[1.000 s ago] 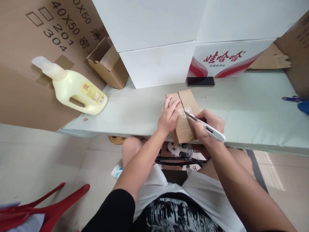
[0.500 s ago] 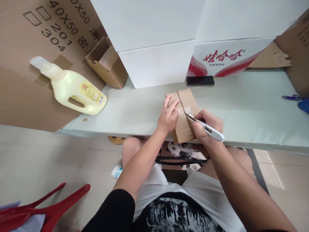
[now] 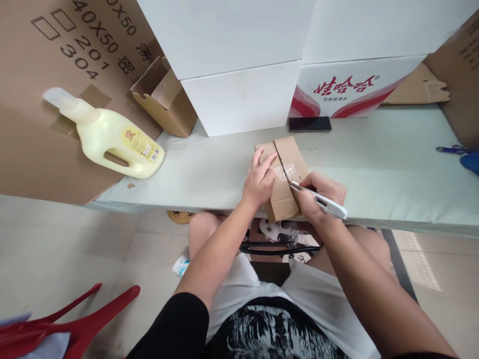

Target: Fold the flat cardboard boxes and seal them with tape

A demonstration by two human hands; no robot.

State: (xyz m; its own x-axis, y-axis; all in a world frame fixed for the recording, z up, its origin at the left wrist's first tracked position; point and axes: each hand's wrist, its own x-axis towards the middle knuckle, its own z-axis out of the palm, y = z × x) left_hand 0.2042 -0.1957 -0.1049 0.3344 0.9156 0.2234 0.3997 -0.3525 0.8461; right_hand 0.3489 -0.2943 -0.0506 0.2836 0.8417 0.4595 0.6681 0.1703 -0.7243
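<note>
A small brown cardboard box (image 3: 281, 198) lies at the front edge of the covered table, with a dark seam along its top and clear tape (image 3: 287, 172) across the seam. My left hand (image 3: 259, 179) rests on the box's left part, fingers spread over the top and pressing it down. In my right hand (image 3: 322, 194) is a white utility knife (image 3: 331, 207), gripped between thumb and fingers. Its tip is at the seam, just on the near side of the tape. How deep the blade sits cannot be made out.
Behind the box lie a black phone (image 3: 310, 124) and large white cartons (image 3: 239, 104). At left stand a yellow detergent bottle (image 3: 119, 144) and an open cardboard box (image 3: 166, 99). Purple-handled scissors (image 3: 452, 149) lie far right. A red chair (image 3: 93, 314) is at lower left.
The knife tip has moved a little toward me along the seam, from the tape to its near side. My left hand stays on the box.
</note>
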